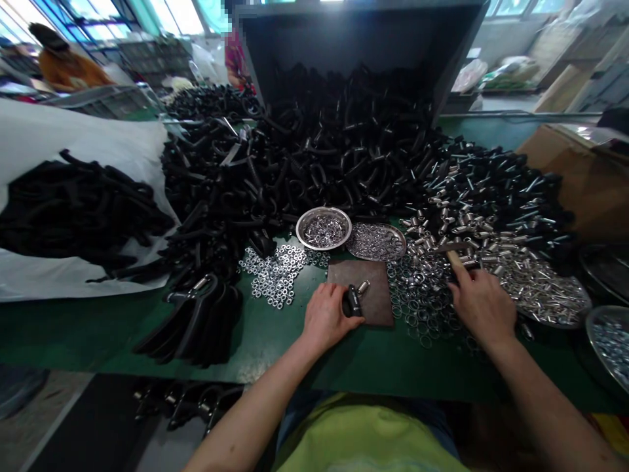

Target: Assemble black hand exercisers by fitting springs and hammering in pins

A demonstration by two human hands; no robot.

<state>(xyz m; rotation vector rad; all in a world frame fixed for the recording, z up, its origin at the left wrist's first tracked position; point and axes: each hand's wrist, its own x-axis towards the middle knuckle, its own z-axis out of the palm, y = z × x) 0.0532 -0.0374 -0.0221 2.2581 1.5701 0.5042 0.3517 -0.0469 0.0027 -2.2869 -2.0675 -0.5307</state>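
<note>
My left hand (328, 316) is closed around a small black part (352, 301) over a brown square plate (381, 303) on the green table. A short metal spring (363, 287) lies or stands at that part's upper right; whether they touch is unclear. My right hand (482, 307) grips the light wooden handle of a hammer-like tool (456, 257), its dark head above the heap of springs (422, 246). Metal rings (417, 314) lie between the plate and my right hand.
Washers (278, 275) lie left of the plate. Behind it are a metal bowl (324, 247) and a dish (377, 242) of small parts. Black parts (314, 157) pile up behind. A bowl (609, 347) and cardboard box (580, 177) stand right. Two people are beyond the table.
</note>
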